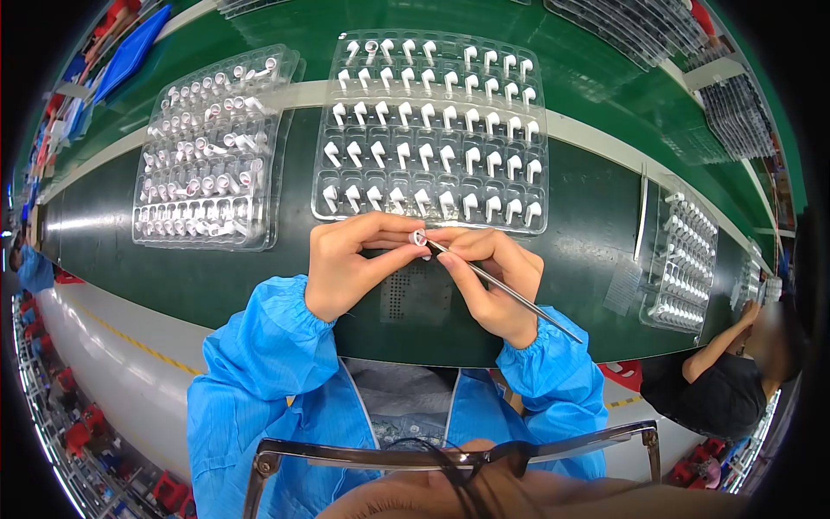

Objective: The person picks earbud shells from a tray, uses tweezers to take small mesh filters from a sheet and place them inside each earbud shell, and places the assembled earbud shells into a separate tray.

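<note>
Between the fingertips of my left hand [359, 255] is a small white earbud-shaped part [419, 237], its round opening facing up. My right hand [494, 275] grips a thin metal tool [510, 292] like tweezers, its tip at the white part and its far end over my right sleeve. Both hands meet just in front of a clear tray [322, 186] that holds rows of white stemmed parts. Below my hands, a small dotted plate [416, 294] lies on the dark green surface.
At the left stands another clear tray [281, 130] of white parts. A third tray [650, 307] is at the right, beside a metal strip [641, 212]. Stacked trays [635, 26] sit at the back right. A person in black [709, 389] works at the far right.
</note>
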{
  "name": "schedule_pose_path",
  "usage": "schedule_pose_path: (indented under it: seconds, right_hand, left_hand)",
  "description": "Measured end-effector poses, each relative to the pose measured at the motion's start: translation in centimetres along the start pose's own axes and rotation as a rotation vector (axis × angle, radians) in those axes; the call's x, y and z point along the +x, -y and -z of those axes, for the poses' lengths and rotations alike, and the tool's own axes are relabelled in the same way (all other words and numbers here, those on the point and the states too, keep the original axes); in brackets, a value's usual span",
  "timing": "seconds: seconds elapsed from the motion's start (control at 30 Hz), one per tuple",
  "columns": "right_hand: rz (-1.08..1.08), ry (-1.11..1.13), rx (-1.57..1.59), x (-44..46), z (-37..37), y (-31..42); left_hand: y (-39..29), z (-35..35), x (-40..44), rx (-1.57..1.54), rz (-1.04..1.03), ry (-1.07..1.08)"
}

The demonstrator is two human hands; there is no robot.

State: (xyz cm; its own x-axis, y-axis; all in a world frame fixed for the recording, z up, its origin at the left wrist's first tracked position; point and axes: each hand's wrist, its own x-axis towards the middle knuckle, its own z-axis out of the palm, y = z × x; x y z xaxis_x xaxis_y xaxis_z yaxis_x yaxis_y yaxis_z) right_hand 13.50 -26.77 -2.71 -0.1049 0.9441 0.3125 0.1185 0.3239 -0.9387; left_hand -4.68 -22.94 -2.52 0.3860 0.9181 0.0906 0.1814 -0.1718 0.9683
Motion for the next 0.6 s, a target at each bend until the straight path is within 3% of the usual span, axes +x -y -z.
schedule_pose_path:
  seconds: [0.13, 0.23, 0.6]
  right_hand:
    - [0.008, -0.01, -0.024, 0.03, -0.12, 0.15]
    - [-0.055, -0.032, 0.082, 0.18, -0.03, 0.61]
    - [-0.011, 0.008, 0.044, 0.11, 0.19, -0.02]
  left_hand:
    - [-0.04, 0.0, 0.0, 0.001, 0.007, -0.003]
    - [-0.1, 0.05, 0.09, -0.138, 0.132, 0.005]
    - [-0.04, 0.06, -0.03, -0.053, 0.061, 0.015]
